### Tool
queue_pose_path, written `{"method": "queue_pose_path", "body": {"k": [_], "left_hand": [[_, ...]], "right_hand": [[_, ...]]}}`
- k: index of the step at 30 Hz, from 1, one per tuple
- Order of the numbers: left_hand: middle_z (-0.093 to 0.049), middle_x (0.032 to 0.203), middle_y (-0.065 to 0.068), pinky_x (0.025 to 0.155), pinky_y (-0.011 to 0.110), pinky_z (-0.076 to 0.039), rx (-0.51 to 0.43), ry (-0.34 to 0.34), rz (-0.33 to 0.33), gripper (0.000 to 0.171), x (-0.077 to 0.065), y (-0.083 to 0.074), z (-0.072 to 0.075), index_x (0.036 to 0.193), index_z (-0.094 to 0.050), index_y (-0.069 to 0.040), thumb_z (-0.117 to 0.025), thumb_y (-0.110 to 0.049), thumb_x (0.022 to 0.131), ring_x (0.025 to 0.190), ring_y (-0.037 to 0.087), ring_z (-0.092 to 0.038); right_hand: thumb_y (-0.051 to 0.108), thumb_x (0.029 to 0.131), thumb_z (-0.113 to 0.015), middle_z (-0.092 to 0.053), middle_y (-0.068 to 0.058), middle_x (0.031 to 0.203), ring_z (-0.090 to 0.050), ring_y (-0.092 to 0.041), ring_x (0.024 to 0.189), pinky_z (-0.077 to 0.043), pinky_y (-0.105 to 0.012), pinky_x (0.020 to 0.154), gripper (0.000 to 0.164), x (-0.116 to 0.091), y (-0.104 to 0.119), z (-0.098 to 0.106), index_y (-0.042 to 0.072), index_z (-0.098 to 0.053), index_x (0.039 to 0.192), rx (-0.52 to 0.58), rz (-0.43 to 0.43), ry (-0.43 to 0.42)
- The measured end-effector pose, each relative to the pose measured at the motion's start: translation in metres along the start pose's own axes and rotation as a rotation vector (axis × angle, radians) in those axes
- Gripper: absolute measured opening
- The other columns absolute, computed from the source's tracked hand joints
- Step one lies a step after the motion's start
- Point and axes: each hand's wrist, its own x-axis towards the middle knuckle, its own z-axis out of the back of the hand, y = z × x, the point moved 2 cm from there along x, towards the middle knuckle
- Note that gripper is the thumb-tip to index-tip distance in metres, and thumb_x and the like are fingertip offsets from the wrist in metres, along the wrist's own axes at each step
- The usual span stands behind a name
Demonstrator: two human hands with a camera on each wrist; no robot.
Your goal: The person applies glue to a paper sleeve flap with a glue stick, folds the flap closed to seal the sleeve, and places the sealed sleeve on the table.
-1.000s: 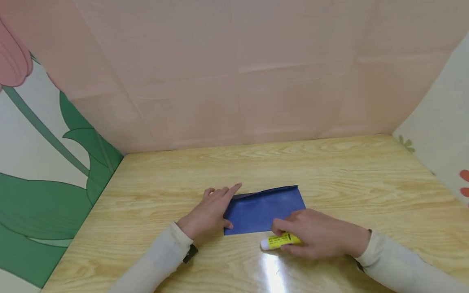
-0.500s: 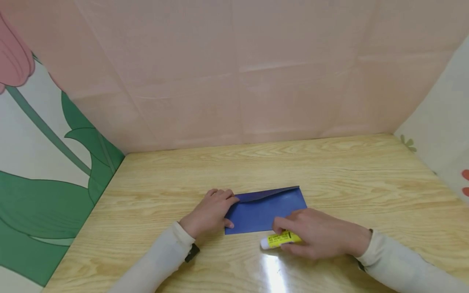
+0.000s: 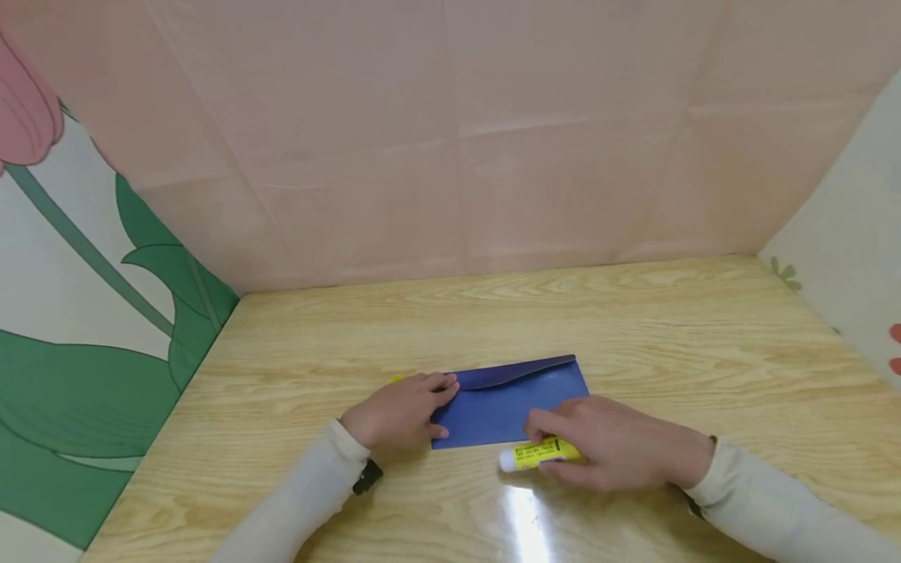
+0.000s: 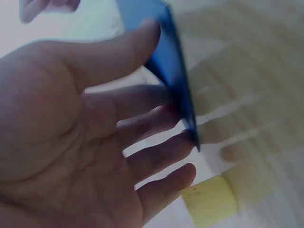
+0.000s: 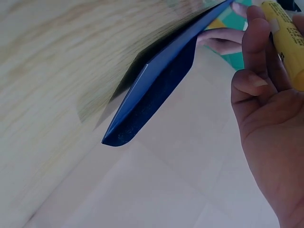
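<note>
A blue envelope point(image 3: 496, 418) lies on the table, its long flap point(image 3: 517, 373) folded over along the far side and still lifted toward the right end. My left hand point(image 3: 403, 410) lies on the envelope's left end, fingertips on the flap and thumb near the lower left corner. In the left wrist view, its fingers point(image 4: 152, 159) stretch out along the blue paper. My right hand point(image 3: 612, 444) grips a yellow glue stick point(image 3: 538, 455) just in front of the envelope, white end to the left. The right wrist view shows the flap's gap from the side.
A short yellow cylinder point(image 4: 209, 202), like a cap, lies beside my left hand's little finger; in the head view that hand mostly hides it. The wood-grain table point(image 3: 338, 328) meets a pink backdrop point(image 3: 450, 156) behind, with patterned panels on both sides.
My left hand's fingers have come down and toward me, folding the flap's left part over the envelope. The yellow cylinder has come into sight behind that hand. My right hand has barely moved.
</note>
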Motion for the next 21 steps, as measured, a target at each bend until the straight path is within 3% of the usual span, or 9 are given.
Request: {"method": "queue_pose_path", "body": {"k": [5, 21], "left_hand": [[-0.032, 0.163, 0.006, 0.122, 0.042, -0.028, -0.019, 0.044, 0.023, 0.067, 0.0, -0.002, 0.001, 0.155, -0.034, -0.01, -0.057, -0.041, 0.1, 0.151, 0.025, -0.031], [-0.041, 0.158, 0.001, 0.12, 0.048, -0.031, 0.087, -0.026, 0.083, 0.06, 0.008, -0.015, -0.003, 0.156, -0.034, -0.027, -0.051, -0.045, 0.102, 0.145, 0.024, -0.039]], "right_hand": [[0.033, 0.094, -0.067, -0.051, 0.021, 0.081, -0.046, 0.007, 0.071, -0.039, -0.013, 0.062, 0.02, 0.0, 0.0, 0.001, 0.031, -0.052, 0.106, 0.002, 0.007, 0.0], [0.036, 0.094, -0.066, -0.05, 0.021, 0.081, -0.045, 0.006, 0.07, -0.038, -0.014, 0.062, 0.019, -0.001, 0.0, 0.001, 0.032, -0.051, 0.105, -0.002, -0.022, 0.032]]}}
